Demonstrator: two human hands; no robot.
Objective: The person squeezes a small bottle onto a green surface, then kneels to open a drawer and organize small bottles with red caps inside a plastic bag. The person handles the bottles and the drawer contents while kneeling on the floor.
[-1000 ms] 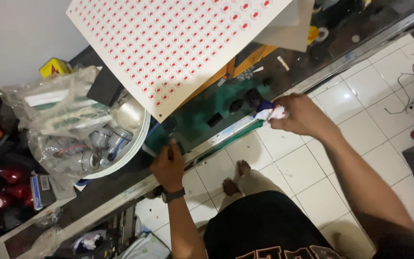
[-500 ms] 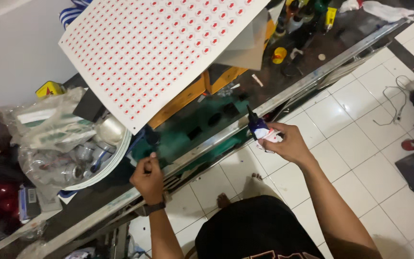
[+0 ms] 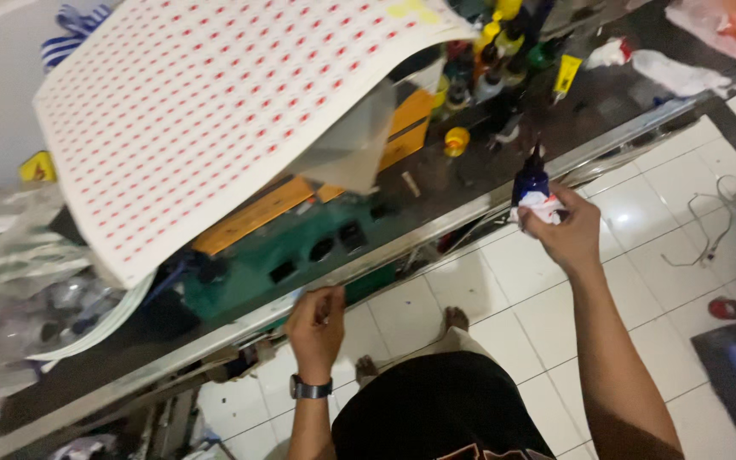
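Blue plastic is showing in the right hand [image 3: 566, 232]: its fingers are curling shut around a small dark-blue bottle [image 3: 531, 181] with a thin black nozzle pointing up and away from the person. A crumpled bit of white cloth or paper [image 3: 541, 207] is sitting pressed between the fingers and the bottle's lower part. The bottle is hanging just off the metal edge [image 3: 436, 232] of the dark surface [image 3: 623, 98], over the white floor tiles [image 3: 504, 281].

The left hand [image 3: 317, 328], wearing a dark watch [image 3: 310, 389] at the wrist, is sitting lower and well apart from the right one. Its fingers are folding loosely inward and its fingertips are touching or almost touching the surface's metal edge; whether it is pinching anything small cannot be told.

On the surface, a big white sheet [image 3: 215, 119] covered in rows of red dots is arching over a green machine [image 3: 300, 247] with an orange part [image 3: 257, 213] on top. Several small bottles [image 3: 491, 64], some with yellow caps, are standing crowded at the far side, beyond the right hand. Clear plastic bags [image 3: 19, 264] are lying heaped at the left.
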